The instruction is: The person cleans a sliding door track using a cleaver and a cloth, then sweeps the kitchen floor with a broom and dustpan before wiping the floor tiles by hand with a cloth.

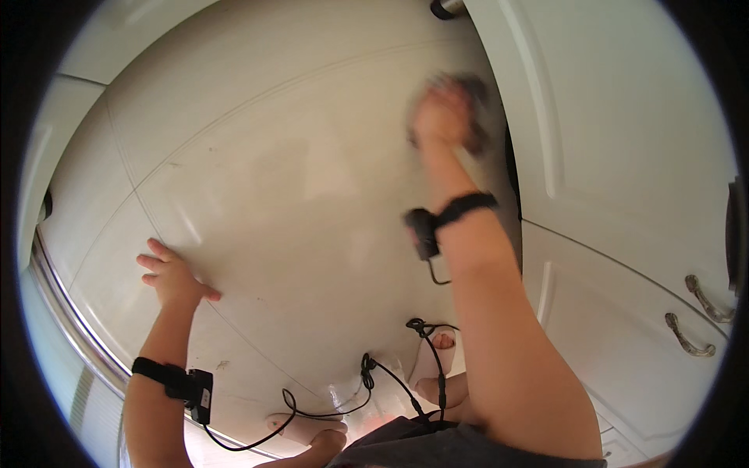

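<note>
My right hand (443,114) is blurred and presses over a dark, crumpled cloth (478,96) on the floor, close to the foot of the white cabinets. Dark edges of the cloth show on both sides of the hand. On the left, my left hand (175,279) rests on the pale tiled floor (281,222) with its fingers spread and nothing in it. A grout line runs beneath that hand.
White cabinet doors (603,117) with metal handles (690,336) line the right side. A metal door track (76,322) runs along the lower left. Black cables (367,371) from wrist-worn devices loop near my slippers (304,429). A cabinet leg (446,9) stands at the top.
</note>
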Tool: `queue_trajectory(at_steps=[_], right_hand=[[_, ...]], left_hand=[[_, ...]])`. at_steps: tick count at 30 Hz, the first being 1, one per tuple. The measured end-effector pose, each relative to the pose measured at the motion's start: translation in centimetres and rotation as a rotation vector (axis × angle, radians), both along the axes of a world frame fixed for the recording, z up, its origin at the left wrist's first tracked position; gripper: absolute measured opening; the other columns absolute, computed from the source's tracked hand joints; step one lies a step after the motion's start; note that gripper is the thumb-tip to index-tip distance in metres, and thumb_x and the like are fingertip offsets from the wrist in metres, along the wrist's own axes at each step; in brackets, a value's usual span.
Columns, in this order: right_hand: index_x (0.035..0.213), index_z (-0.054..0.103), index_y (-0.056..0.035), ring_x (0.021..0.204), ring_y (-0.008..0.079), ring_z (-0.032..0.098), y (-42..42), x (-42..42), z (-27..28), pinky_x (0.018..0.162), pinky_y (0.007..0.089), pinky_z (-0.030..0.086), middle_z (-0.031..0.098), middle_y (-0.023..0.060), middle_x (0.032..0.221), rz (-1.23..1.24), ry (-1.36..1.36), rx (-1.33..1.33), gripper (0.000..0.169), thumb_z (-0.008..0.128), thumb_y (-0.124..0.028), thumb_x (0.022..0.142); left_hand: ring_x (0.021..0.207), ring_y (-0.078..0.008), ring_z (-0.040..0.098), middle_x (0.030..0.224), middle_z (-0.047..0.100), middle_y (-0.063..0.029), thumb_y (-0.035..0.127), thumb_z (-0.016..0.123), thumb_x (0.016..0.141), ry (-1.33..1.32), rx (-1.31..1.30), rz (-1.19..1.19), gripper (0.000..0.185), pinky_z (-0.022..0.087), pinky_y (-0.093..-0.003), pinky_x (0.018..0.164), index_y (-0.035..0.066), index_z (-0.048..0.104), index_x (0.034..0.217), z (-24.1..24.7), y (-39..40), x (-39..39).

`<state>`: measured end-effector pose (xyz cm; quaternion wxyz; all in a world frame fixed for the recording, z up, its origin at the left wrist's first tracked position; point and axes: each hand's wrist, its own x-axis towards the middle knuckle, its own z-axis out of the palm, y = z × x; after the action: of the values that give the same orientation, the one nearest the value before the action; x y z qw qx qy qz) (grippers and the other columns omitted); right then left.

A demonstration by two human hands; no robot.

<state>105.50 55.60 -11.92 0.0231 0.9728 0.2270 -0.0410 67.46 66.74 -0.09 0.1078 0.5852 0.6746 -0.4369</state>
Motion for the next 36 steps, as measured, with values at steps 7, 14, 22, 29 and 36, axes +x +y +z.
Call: queue_trajectory(at_steps=[7,14,22,29,36], right_hand=[[0.122,0.046,-0.0114,0.127,0.0302,0.026,8.7,-22.4,1.7,0.098,0.0511,0.025,0.037,0.0095,0.133,1.004,0.225,0.714,0.045,0.039,-0.033,0.083],[0.124,0.042,-0.0121,0.121,0.0278,0.032,-4.6,-3.7,-0.4,0.094,0.045,0.03,0.038,0.0101,0.13,0.316,-0.248,0.338,0.049,0.042,-0.037,0.082],[0.125,0.04,-0.0033,0.121,0.0316,0.035,-29.2,-8.3,-1.7,0.101,0.0424,0.027,0.038,0.018,0.13,-0.496,-0.136,0.048,0.053,0.04,-0.038,0.085],[0.129,0.036,-0.0113,0.123,0.0258,0.032,-9.5,-2.2,1.9,0.099,0.0408,0.028,0.035,0.0103,0.134,-0.178,-0.004,0.112,0.05,0.033,-0.039,0.087],[0.115,0.048,-0.0156,0.113,0.0249,0.038,0.0,-21.3,1.2,0.092,0.0505,0.03,0.042,0.0038,0.127,0.763,0.035,0.524,0.036,0.043,-0.025,0.081]], left_hand=[[0.127,-0.0446,0.013,0.139,-0.005,-0.0286,0.007,0.087,0.035,-0.06,0.062,-0.026,0.142,0.04,-0.0397,0.096,0.006,-0.015,0.134,-1.7,-1.4,-1.6],[0.122,-0.0441,0.024,0.137,0.0,-0.0288,0.003,0.085,0.035,-0.107,0.12,-0.104,0.14,0.042,-0.0396,0.092,0.004,-0.013,0.134,-1.1,-1.6,-0.8],[0.121,-0.0458,0.025,0.136,0.001,-0.0311,0.001,0.084,0.036,-0.169,0.114,-0.052,0.137,0.045,-0.0396,0.089,0.004,-0.012,0.134,-1.0,-2.0,-2.6],[0.126,-0.0484,0.013,0.136,-0.003,-0.0351,0.002,0.084,0.038,-0.172,0.126,-0.066,0.136,0.044,-0.0407,0.09,0.004,-0.011,0.135,-0.9,-1.5,-2.2],[0.122,-0.0496,0.022,0.136,0.003,-0.0331,0.006,0.086,0.037,-0.159,0.097,-0.068,0.137,0.044,-0.0402,0.09,0.004,-0.01,0.135,-0.2,-2.6,-2.0]])
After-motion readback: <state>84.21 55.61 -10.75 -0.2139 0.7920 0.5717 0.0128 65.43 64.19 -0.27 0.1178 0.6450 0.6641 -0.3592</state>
